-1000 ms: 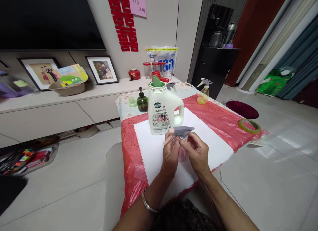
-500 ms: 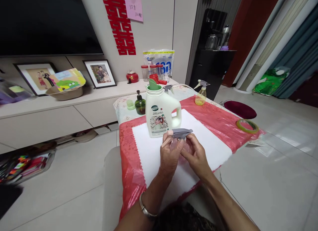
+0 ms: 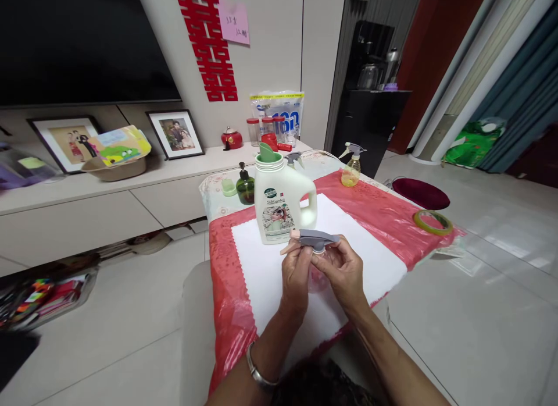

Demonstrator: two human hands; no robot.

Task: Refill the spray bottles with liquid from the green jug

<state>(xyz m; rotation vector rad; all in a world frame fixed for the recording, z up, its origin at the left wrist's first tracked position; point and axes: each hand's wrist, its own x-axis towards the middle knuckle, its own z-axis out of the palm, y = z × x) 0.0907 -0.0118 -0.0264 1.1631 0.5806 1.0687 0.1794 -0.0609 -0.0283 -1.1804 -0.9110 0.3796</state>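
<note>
Between my two hands is a spray bottle (image 3: 317,239) with a grey head, a pale pink nozzle and trigger, and a clear pinkish body. My left hand (image 3: 297,275) wraps its left side, thumb near the neck. On the other side my right hand (image 3: 346,272) is closed around the body, its thumb just under the collar. The fingers hide much of the bottle. Right behind it stands a white detergent jug (image 3: 279,199) with a green spout and no cap on top. White cloth (image 3: 361,243) lies under the jug and below my hands.
A spray bottle with yellow liquid (image 3: 351,168) stands at the back right. Tape (image 3: 433,222) lies on the red plastic sheet (image 3: 379,205) near the right edge. A green pump bottle (image 3: 245,187) and a small green cap (image 3: 228,187) are left of the jug.
The spray bottle's head has turned slightly and sits a little lower in view. My fingers have shifted up toward its neck. The camera view has tilted slightly.
</note>
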